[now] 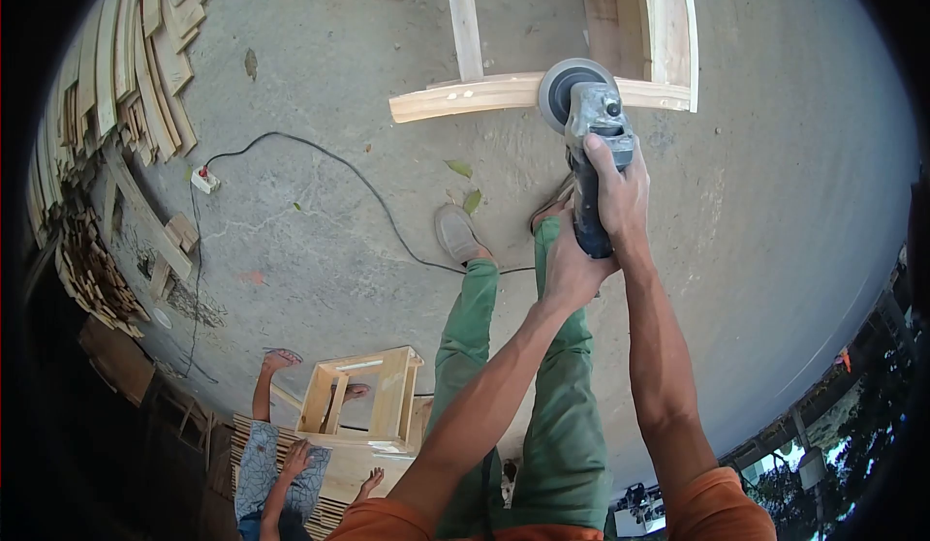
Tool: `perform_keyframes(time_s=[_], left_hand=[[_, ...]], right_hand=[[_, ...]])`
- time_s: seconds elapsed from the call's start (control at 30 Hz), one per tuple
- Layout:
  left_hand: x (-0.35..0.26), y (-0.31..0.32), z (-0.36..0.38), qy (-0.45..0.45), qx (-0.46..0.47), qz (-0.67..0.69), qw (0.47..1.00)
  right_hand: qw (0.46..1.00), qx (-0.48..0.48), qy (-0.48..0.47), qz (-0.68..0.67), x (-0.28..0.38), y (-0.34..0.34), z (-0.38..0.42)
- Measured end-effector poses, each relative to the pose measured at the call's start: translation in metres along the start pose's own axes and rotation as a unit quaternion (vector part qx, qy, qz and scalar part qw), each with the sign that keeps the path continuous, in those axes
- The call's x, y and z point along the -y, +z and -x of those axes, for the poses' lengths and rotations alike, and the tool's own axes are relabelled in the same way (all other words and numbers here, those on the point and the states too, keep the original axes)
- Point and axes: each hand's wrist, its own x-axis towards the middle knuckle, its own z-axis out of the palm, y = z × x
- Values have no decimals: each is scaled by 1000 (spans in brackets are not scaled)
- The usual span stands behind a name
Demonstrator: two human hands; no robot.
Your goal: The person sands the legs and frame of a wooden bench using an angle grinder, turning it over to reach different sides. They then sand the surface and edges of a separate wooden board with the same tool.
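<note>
Both hands wrapped tight on grey metal angle grinder (589, 144), right hand (618, 190) forward, left hand (572, 272) behind. Long axis running away from body, disc end touching pale curved wooden frame (465, 97).

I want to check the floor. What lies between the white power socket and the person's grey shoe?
In the head view, a black cable runs over bare concrete from the white socket toward the grey shoe.

One angle grinder (587, 124); one curved wooden frame (542, 91); one small wooden stool (366, 398); one power strip (204, 179); two green leaves (465, 185).
</note>
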Motion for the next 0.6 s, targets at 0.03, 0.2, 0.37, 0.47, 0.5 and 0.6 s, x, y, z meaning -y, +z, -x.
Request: perform_keyframes(time_s=[0.03,0.2,0.37,0.47,0.5,0.6], left_hand=[[-3,9,-1,-9,9,0,1000],[0,65,-10,26,-3,-28,999],[-22,96,-19,-30,34,-51,998],[-35,108,-23,-41,39,-79,995],[-39,112,-25,-41,39,-84,995],[-45,121,-31,-41,30,-105,993]], right_hand=[[1000,-1,1,-2,-2,-10,-3],[999,-13,30,-24,-13,-60,-19],[997,-43,31,-56,-22,-95,-38],[996,-41,53,-58,-22,-109,-47],[996,-42,54,-63,-22,-112,-51],[995,-51,53,-72,-18,-119,-62]])
